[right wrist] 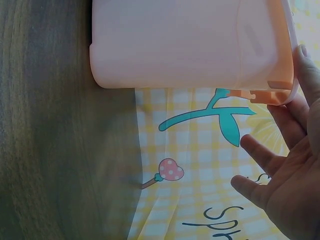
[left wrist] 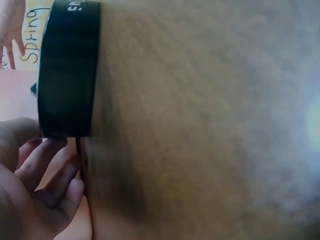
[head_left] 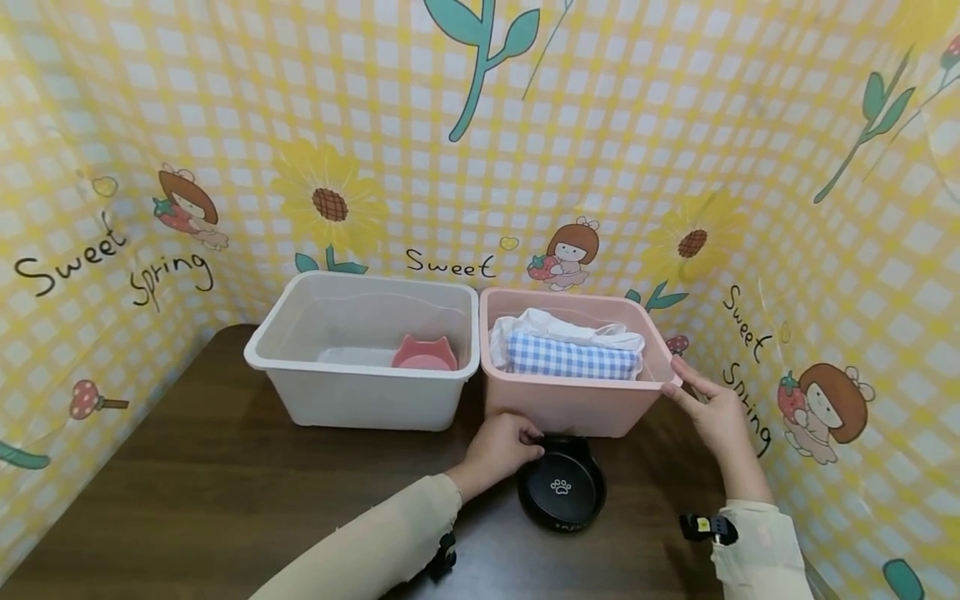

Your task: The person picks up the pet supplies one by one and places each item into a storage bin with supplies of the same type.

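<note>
A round black pet bowl (head_left: 561,487) with a white paw print lies in front of the pink bin (head_left: 573,408). At the bowl's left back edge, my left hand (head_left: 501,447) pinches the rim between thumb and fingers. The left wrist view shows the bowl's dark side (left wrist: 69,70) up close, with the fingers (left wrist: 42,162) at its edge. My right hand (head_left: 716,417) grips the pink bin's rim at its right front corner. In the right wrist view, the other fingers (right wrist: 260,152) spread away from the bin. White cloth and a blue-checked cloth (head_left: 570,357) fill the bin.
A white bin (head_left: 367,400) stands left of the pink one, holding a pink cat-eared bowl (head_left: 424,353). Both bins stand near the yellow-checked printed backdrop (head_left: 420,208), which also rises at both sides of the dark wooden table (head_left: 187,500).
</note>
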`<state>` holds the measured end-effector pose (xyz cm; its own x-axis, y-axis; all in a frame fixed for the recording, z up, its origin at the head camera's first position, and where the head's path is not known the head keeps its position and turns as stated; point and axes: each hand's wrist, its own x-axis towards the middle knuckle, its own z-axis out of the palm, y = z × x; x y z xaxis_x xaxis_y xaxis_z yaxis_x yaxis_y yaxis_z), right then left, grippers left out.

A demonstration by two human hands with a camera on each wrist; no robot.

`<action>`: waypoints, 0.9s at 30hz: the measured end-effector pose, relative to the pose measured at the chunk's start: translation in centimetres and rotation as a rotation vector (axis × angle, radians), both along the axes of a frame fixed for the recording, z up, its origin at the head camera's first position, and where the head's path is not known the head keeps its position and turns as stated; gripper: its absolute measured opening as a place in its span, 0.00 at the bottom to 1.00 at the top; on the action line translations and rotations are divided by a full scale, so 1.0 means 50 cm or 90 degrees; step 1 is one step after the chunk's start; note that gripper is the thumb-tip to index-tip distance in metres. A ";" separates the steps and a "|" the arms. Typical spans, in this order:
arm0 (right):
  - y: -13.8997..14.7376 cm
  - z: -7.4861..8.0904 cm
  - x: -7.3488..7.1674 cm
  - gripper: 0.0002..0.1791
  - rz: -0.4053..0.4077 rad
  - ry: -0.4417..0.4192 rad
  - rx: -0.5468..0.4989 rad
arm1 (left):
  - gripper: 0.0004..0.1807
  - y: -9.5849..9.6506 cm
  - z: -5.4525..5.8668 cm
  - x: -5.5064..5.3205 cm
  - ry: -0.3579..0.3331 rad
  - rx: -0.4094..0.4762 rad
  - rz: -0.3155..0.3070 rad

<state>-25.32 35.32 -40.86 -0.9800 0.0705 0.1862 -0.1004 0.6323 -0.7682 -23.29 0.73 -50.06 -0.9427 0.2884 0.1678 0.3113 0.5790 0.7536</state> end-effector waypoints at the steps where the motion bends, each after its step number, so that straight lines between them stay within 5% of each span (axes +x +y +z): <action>1: 0.000 0.000 0.001 0.36 0.001 0.001 -0.001 | 0.07 0.000 -0.001 0.002 0.005 0.002 0.009; 12: 0.000 0.003 0.001 0.35 0.007 0.000 -0.013 | 0.02 -0.014 0.002 0.017 0.019 0.042 0.072; 27: 0.003 0.001 -0.001 0.36 0.005 -0.009 -0.001 | 0.02 -0.066 0.059 0.044 0.031 0.080 0.044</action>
<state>-25.37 35.49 -40.83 -0.9830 0.0625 0.1725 -0.0952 0.6300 -0.7707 -21.08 -2.60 -47.09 -0.9494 0.1968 0.2447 0.3119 0.5021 0.8066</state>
